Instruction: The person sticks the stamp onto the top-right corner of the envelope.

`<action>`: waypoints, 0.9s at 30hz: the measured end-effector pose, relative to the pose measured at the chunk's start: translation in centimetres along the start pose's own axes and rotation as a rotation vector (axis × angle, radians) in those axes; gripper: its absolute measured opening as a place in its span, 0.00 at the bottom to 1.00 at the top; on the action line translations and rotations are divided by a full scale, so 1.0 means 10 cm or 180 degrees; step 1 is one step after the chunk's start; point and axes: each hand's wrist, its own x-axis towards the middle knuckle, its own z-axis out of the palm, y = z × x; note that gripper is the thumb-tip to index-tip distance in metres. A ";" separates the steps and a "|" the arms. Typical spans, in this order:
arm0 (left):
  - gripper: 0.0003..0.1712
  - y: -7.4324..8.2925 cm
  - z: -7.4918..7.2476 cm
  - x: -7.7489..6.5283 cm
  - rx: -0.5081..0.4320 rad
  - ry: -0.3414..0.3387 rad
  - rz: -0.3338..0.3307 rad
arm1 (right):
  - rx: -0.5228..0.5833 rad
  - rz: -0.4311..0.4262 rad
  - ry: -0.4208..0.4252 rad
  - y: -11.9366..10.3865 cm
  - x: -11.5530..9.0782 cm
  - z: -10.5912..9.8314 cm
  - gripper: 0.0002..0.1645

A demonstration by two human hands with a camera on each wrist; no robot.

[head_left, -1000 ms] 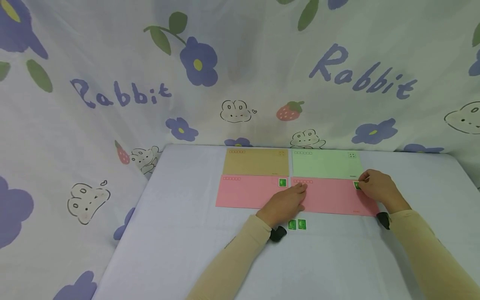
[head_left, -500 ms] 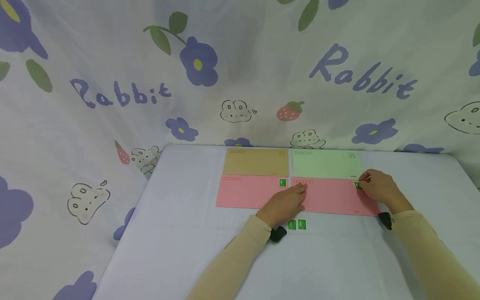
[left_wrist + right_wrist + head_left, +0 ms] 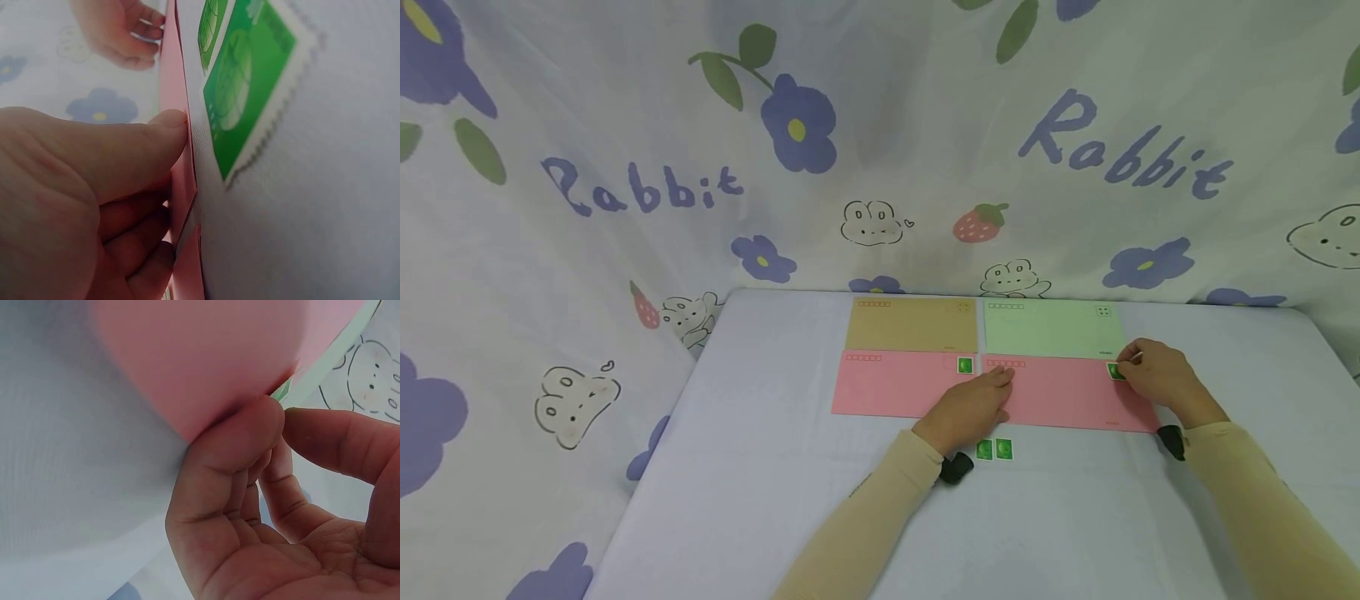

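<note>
My left hand (image 3: pixel 966 407) lies on the left end of the right pink envelope (image 3: pixel 1067 400), fingers extended and pressing down. In the left wrist view its thumb (image 3: pixel 153 140) touches the envelope's near edge. At that envelope's upper right corner, my right hand (image 3: pixel 1161 379) pinches a green postage stamp (image 3: pixel 1116 371) between thumb and fingertips; in the right wrist view the fingers hide most of it. Another green stamp (image 3: pixel 965 365) sits on the upper right corner of the left pink envelope (image 3: pixel 883 387). Two loose stamps, one left (image 3: pixel 984 450) and one right (image 3: pixel 1004 450), lie just in front.
Behind the pink envelopes lie a brown envelope (image 3: pixel 910 327) and a light green envelope (image 3: pixel 1048 327), side by side. All rest on a white-covered table (image 3: pixel 760 467). A patterned cloth (image 3: pixel 917 142) hangs behind the table and along its left side.
</note>
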 end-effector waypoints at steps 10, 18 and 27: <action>0.31 0.00 0.01 0.00 0.0017 0.0015 0.0008 | 0.0008 0.0030 0.0029 -0.04 -0.06 0.00 0.20; 0.31 0.00 0.01 0.01 0.0107 0.0004 0.0024 | -0.0026 -0.0041 0.0124 -0.09 -0.14 -0.02 0.20; 0.32 0.01 0.02 0.02 0.0189 0.0021 0.0017 | -0.0018 -0.0112 0.0137 -0.15 -0.24 -0.06 0.21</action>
